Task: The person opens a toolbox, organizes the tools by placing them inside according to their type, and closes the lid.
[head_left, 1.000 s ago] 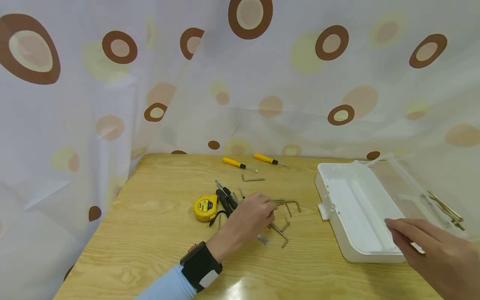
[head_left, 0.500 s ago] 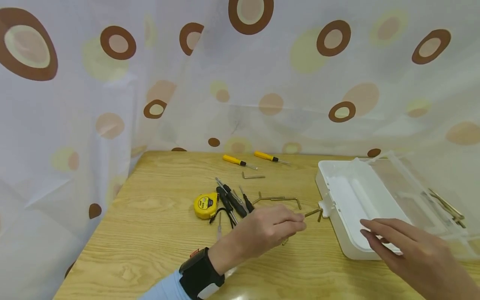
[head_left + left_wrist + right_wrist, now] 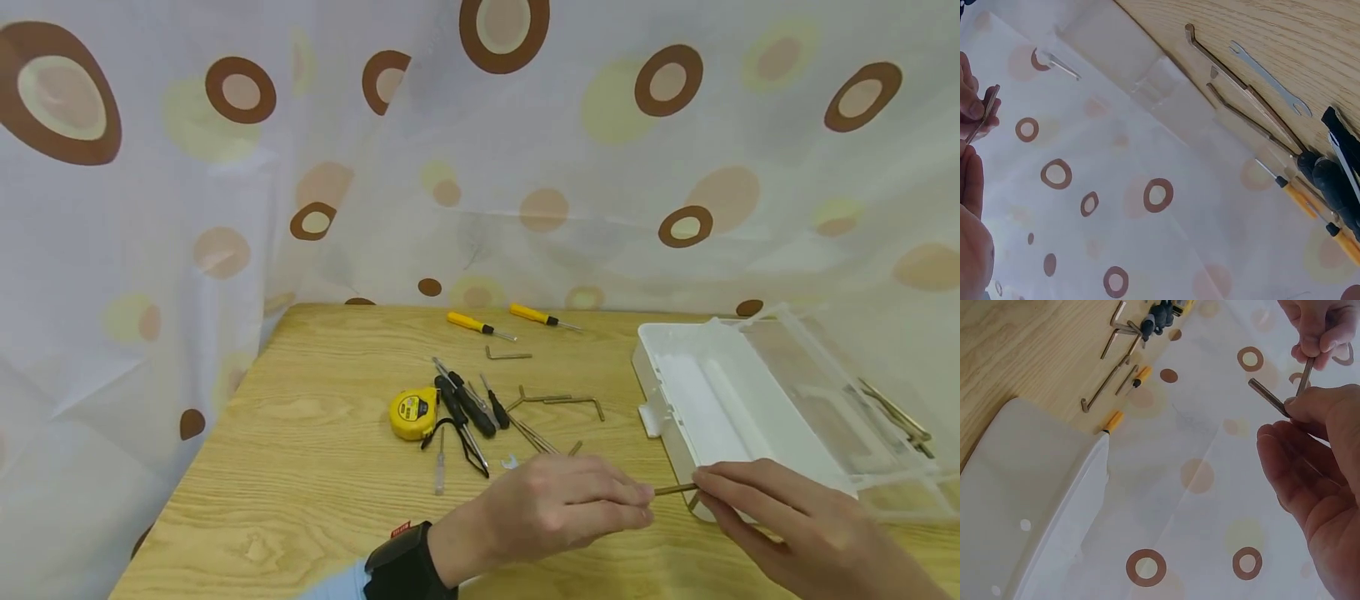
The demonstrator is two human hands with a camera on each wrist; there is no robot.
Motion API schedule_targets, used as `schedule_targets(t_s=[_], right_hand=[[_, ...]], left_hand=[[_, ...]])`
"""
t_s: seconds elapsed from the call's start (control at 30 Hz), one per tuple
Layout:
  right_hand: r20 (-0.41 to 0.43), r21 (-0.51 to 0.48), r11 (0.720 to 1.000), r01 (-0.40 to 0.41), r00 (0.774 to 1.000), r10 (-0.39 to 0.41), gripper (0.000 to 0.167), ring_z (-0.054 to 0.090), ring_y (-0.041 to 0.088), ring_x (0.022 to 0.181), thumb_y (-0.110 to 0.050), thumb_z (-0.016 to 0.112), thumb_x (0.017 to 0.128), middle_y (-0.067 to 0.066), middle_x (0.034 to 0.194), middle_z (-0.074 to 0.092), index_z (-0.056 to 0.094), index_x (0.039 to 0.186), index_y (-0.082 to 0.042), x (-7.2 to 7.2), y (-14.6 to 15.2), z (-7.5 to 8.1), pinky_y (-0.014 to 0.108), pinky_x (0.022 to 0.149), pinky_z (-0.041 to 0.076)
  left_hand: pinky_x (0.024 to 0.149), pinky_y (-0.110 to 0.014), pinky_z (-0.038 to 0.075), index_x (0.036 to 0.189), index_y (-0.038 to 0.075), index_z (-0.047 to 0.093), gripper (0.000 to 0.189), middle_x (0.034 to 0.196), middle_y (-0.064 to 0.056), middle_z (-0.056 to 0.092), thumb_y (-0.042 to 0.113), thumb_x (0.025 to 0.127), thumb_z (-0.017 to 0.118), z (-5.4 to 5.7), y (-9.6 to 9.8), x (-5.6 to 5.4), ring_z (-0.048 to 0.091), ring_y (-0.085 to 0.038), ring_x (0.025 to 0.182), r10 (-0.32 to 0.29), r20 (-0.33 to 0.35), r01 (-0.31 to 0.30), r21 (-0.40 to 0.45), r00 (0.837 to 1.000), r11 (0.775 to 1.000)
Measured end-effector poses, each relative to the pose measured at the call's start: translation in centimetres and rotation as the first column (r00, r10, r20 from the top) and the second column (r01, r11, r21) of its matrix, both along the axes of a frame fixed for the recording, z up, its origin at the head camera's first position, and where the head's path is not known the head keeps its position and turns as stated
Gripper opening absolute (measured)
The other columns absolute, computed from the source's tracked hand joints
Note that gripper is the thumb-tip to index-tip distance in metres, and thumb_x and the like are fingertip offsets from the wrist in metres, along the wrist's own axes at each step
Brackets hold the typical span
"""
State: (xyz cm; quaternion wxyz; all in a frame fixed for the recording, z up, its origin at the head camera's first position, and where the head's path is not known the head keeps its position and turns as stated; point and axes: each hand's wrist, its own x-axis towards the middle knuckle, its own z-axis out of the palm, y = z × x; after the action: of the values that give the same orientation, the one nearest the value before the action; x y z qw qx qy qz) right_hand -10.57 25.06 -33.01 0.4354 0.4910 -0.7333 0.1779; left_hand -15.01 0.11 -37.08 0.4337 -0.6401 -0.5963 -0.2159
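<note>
Table (image 3: pixel 300 467): pale wood-grain top. Near back edge, two yellow-handled screwdrivers (image 3: pixel 531 314), apart, angled; lone hex key (image 3: pixel 510 357) just in front. Left of middle, yellow tape measure (image 3: pixel 412 414) beside cluster of black-handled screwdrivers (image 3: pixel 474 414). Clear-handled screwdriver (image 3: pixel 439 473) lies nearer front. Right of cluster, several brass-toned hex keys (image 3: pixel 570 400) spread loosely. Small silver wrench (image 3: pixel 1267 76) beside them, mostly hidden in head view. Right side: white box (image 3: pixel 677 454), clear lid open.

READABLE TEXT: none | yellow tape measure (image 3: pixel 412 415): dark-and-yellow label (image 3: pixel 412 407) on its face, print too small to make out | black wristband (image 3: pixel 411 563): red tag (image 3: pixel 401 529) at its edge, pale marks on it too small and blurred to read
</note>
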Motion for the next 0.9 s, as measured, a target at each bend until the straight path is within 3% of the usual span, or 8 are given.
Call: schedule_targets(t_s=[0.47, 0.6, 0.7, 0.8, 0.87, 0.9], right_hand=[[-0.021, -0.009, 0.998, 0.063, 0.998, -0.063, 0.049, 0.056, 0.004, 0.059, -0.034, 0.048, 0.109, 0.004, 0.073, 0.068, 0.073, 0.08, -0.003, 0.6, -0.6, 0.1, 0.007, 0.05, 0.042], [-0.02, -0.023, 0.999, 0.045, 0.999, -0.045, 0.047, 0.058, 0.004, 0.06, -0.032, 0.049, 0.109, 0.005, 0.074, 0.068, 0.073, 0.08, -0.003, 0.4, -0.3, -0.2, 0.006, 0.052, 0.043], [-0.035, -0.07, 0.997, 0.018, 0.999, -0.021, 0.042, 0.059, 0.004, 0.059, -0.027, 0.053, 0.107, 0.004, 0.073, 0.068, 0.073, 0.08, -0.003, 0.0, 0.0, -0.5, 0.005, 0.053, 0.043], [-0.026, -0.097, 0.994, 0.047, 0.998, -0.05, 0.042, 0.059, 0.002, 0.06, -0.028, 0.054, 0.106, 0.004, 0.072, 0.068, 0.073, 0.079, -0.003, 0.0, 0.6, -0.9, 0.004, 0.053, 0.042], [0.002, -0.101, 0.988, 0.116, 0.993, -0.116, 0.046, 0.06, -0.003, 0.065, -0.033, 0.052, 0.106, 0.004, 0.073, 0.068, 0.074, 0.079, -0.002, 0.1, 1.3, -1.2, 0.002, 0.057, 0.043], [0.014, -0.107, 0.982, 0.158, 0.988, -0.157, 0.049, 0.061, -0.007, 0.069, -0.036, 0.052, 0.106, 0.004, 0.073, 0.069, 0.074, 0.079, -0.002, 0.1, 1.8, -1.4, -0.001, 0.062, 0.043]], left_hand=[[0.1, -0.01, 0.047, 0.1, 0.011, 0.08, 0.01, 0.106, 0.0, 0.078, 0.012, 0.091, 0.078, -0.3, 0.4, 0.2, 0.074, -0.005, 0.1, -0.003, 0.054, 0.003, 0.0, 0.999, 1.0], [0.099, -0.01, 0.048, 0.103, 0.012, 0.078, 0.011, 0.112, 0.001, 0.078, 0.012, 0.093, 0.075, -0.6, 0.3, 0.4, 0.073, -0.005, 0.1, 0.044, 0.128, -0.041, -0.024, 0.991, 0.999], [0.098, -0.013, 0.049, 0.111, 0.013, 0.076, 0.017, 0.12, 0.0, 0.076, 0.015, 0.095, 0.072, -0.7, 0.0, 0.6, 0.072, -0.006, 0.105, 0.12, 0.159, -0.113, -0.05, 0.98, 0.992], [0.105, -0.022, 0.049, 0.128, 0.015, 0.07, 0.035, 0.135, -0.001, 0.069, 0.027, 0.095, 0.07, -0.9, -0.8, 0.8, 0.067, -0.011, 0.122, 0.263, 0.178, -0.245, -0.115, 0.948, 0.963], [0.111, -0.031, 0.047, 0.138, 0.017, 0.063, 0.05, 0.147, -0.002, 0.06, 0.038, 0.094, 0.07, -1.1, -1.7, 1.0, 0.058, -0.017, 0.136, 0.365, 0.225, -0.326, -0.192, 0.903, 0.926], [0.112, -0.037, 0.046, 0.143, 0.019, 0.059, 0.057, 0.154, -0.002, 0.054, 0.044, 0.093, 0.069, -1.3, -2.2, 1.2, 0.052, -0.02, 0.142, 0.422, 0.258, -0.363, -0.246, 0.869, 0.899]])
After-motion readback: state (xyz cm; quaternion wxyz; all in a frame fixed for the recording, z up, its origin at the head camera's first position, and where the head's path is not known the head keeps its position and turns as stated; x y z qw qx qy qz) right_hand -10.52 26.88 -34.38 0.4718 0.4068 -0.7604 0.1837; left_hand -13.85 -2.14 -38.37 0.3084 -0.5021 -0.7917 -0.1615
